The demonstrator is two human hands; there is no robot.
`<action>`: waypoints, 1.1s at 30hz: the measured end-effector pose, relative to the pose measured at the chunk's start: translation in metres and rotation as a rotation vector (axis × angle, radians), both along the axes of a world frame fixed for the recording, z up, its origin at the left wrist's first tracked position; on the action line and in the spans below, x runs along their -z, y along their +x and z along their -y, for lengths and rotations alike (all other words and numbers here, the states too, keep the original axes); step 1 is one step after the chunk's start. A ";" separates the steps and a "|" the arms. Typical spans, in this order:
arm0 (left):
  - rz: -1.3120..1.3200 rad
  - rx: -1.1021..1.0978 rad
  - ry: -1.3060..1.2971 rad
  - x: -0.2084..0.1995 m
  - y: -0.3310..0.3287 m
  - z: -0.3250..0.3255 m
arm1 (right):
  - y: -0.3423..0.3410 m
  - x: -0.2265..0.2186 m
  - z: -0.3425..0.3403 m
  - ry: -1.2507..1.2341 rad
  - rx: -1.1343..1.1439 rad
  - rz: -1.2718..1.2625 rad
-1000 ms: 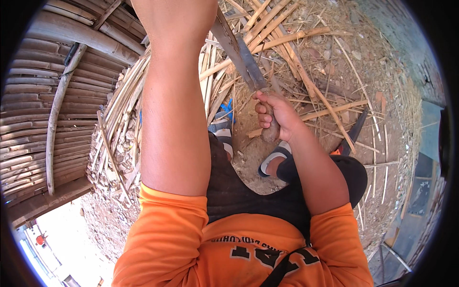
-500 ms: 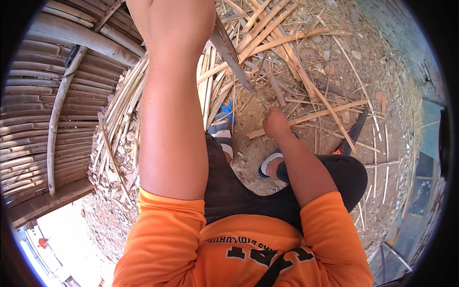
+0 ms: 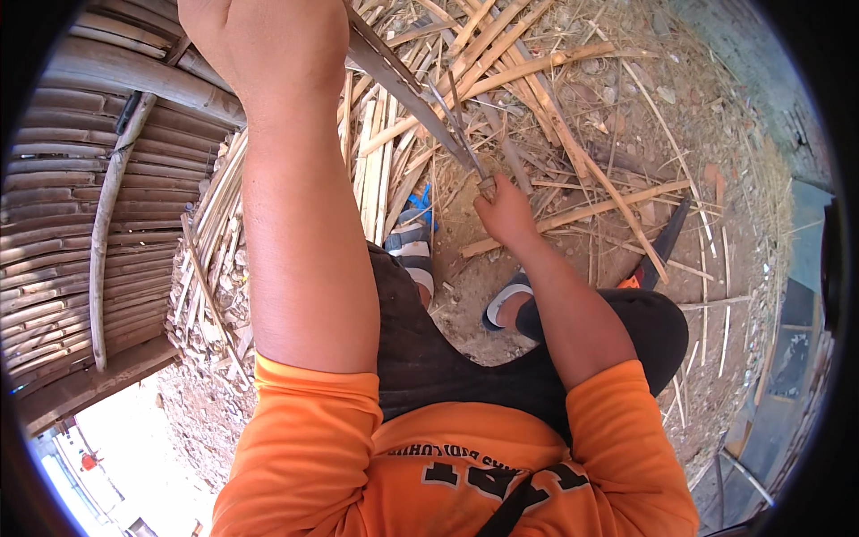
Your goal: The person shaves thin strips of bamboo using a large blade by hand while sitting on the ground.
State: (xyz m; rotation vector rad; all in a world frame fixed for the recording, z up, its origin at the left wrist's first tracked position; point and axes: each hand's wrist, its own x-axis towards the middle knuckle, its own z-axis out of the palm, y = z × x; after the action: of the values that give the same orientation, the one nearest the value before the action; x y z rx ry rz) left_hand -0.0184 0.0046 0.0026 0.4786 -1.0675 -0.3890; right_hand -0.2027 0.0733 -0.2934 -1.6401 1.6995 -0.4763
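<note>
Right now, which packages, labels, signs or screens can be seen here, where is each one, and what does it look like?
No packages, signs or screens are visible.
Only printed lettering on the orange shirt: at the bottom centre, across the chest, dark block letters in a curved row with larger letters below, partly crossed by a dark strap.

The person wears an orange short-sleeved shirt [image 3: 447, 465] with dark block lettering across the chest and a dark strap [image 3: 514, 506] running diagonally over it. Below are dark shorts [image 3: 465, 358]. Both forearms are bare, with no gloves on the left hand [image 3: 268, 40] or right hand [image 3: 506, 215]. The feet wear sandals [image 3: 412, 255] with white-edged soles and grey straps.
</note>
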 end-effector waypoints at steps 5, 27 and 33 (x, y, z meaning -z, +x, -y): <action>0.012 -0.103 0.045 -0.001 -0.007 -0.006 | 0.001 -0.002 -0.002 -0.057 -0.007 -0.076; 0.013 -0.136 0.201 0.002 0.030 0.006 | -0.010 -0.004 0.029 0.002 0.162 0.225; -0.004 -0.122 0.222 0.002 0.032 0.009 | 0.003 -0.069 0.027 -0.221 0.164 0.317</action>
State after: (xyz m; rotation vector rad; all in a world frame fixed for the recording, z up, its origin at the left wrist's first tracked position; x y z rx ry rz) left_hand 0.0133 -0.0041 0.0009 0.7367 -0.9904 -0.4023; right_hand -0.1995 0.0460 -0.2242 -1.4841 1.5890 -0.9800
